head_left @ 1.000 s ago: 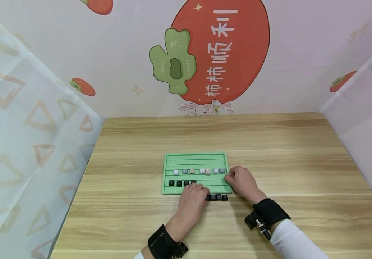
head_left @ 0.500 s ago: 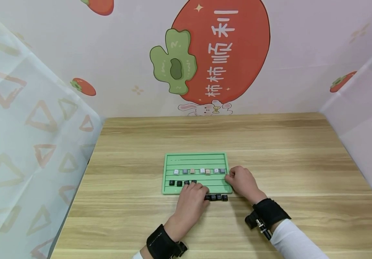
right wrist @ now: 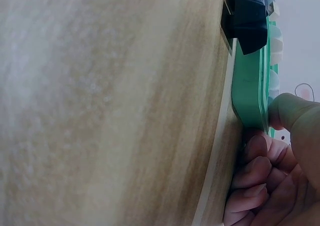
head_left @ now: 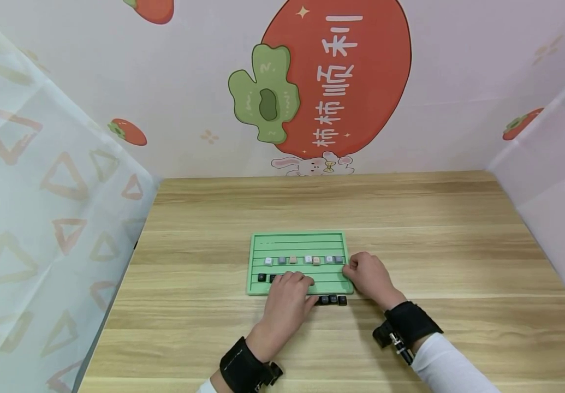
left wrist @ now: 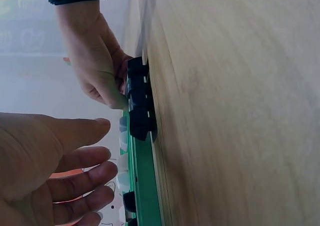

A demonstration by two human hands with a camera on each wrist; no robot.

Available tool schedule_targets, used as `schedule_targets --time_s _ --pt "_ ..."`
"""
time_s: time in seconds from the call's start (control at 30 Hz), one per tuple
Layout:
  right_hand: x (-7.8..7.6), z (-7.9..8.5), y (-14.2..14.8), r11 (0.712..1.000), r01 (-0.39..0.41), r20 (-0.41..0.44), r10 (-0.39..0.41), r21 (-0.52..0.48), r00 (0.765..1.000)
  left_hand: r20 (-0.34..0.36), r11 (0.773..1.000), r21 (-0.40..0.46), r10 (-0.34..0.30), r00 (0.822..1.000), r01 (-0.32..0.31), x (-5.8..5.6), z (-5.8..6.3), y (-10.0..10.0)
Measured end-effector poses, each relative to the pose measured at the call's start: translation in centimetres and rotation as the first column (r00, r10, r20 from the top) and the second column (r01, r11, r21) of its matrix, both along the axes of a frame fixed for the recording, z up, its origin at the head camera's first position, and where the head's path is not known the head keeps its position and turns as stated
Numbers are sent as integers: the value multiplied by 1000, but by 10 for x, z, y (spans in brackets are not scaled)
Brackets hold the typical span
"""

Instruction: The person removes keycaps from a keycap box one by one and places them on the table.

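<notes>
- The green board (head_left: 331, 277) lies flat on the worktop (head_left: 424, 229).
- Over its six o'clock edge is the left hand (head_left: 286, 303) — released, fingers loose.
- At four o'clock, the right hand (head_left: 372, 278) pinches the board's edge, fingers curled.
- Black blocks (head_left: 333, 299) line the worktop just beside it at five o'clock — more black blocks (head_left: 262, 277) sit on it at eight.
- Pale blocks (head_left: 293, 260) cross its middle.

Head view: left hand (head_left: 284, 303) partly covers the black keys (head_left: 261, 277) on the green board (head_left: 333, 285); marks on pale keys (head_left: 308, 260) too small to read. Left wrist view crops that hand; right wrist view crops right hand (right wrist: 287, 173), worktop (right wrist: 100, 110) blurry there.
</notes>
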State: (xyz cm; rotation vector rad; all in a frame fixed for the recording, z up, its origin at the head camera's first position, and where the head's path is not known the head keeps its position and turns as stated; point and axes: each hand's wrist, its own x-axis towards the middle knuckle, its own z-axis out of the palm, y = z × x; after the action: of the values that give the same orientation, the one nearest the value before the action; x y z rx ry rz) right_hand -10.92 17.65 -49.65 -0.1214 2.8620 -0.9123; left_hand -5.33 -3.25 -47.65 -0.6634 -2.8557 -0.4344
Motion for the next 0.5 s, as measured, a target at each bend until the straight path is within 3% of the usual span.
schedule_targets --time_s 0.5 --pt "0 -2 1 1000 -1 -1 1 -1 1000 -16 998 34 44 999 -43 -7 0 -6"
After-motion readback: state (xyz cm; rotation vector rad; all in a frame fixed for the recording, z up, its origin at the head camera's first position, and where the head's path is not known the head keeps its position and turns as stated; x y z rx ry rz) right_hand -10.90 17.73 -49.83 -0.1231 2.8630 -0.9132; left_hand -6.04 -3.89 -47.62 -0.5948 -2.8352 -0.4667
